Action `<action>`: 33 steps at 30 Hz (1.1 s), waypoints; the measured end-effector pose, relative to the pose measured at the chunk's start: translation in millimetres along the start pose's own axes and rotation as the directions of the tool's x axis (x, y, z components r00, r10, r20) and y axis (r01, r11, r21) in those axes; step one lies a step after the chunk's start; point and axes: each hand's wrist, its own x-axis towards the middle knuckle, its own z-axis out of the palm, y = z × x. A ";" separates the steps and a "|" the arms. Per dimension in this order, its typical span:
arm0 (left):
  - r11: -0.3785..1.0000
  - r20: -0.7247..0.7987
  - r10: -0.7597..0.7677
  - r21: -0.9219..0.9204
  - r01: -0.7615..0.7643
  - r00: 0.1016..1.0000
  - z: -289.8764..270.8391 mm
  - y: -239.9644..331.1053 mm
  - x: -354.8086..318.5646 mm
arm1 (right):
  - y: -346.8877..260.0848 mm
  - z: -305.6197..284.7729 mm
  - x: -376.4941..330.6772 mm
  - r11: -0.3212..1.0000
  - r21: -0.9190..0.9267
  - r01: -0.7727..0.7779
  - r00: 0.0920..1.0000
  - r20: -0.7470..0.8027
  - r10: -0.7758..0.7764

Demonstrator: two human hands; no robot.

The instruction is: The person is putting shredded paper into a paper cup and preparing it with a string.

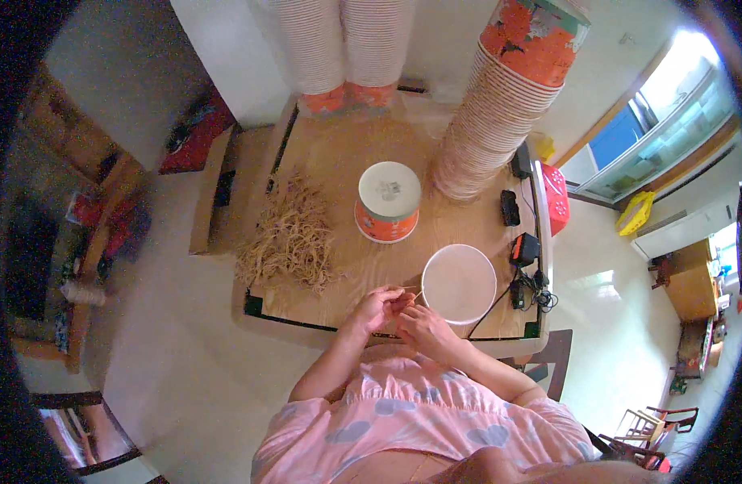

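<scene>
My left hand (381,307) and my right hand (427,329) are close together over the table's front edge, fingers pinched. Between them runs a thin tan strand (418,295), its end sticking up past the fingertips; both hands seem to grip it. Just right of my hands, an open white round tub (460,284) stands on the table. Left of them lies a tangled heap of dry tan strands (294,234). Farther back, an orange-and-white paper bucket (389,198) stands upside down, its pale base upward.
A tall leaning stack of nested paper buckets (496,113) rises at the back right of the wooden table (371,274). Two more stacks (339,48) stand behind. Black adapters and cords (526,270) lie along the right edge. A cardboard box (218,194) is beside the table's left.
</scene>
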 end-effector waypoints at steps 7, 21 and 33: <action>0.997 0.076 -0.012 0.071 0.006 0.997 20.5 10.4 0.7 | 1.7 -15.9 -0.4 0.986 -0.097 0.135 0.987 -0.076 -0.143; 0.929 0.160 -0.052 0.370 -0.012 0.986 26.4 -4.4 -1.0 | 30.4 -45.3 -20.0 0.994 -0.026 -0.111 0.994 0.023 0.111; 0.719 0.066 0.279 0.647 -0.254 0.958 18.1 21.8 -3.1 | -4.6 -65.9 -13.4 0.913 0.364 -0.185 0.943 0.326 0.061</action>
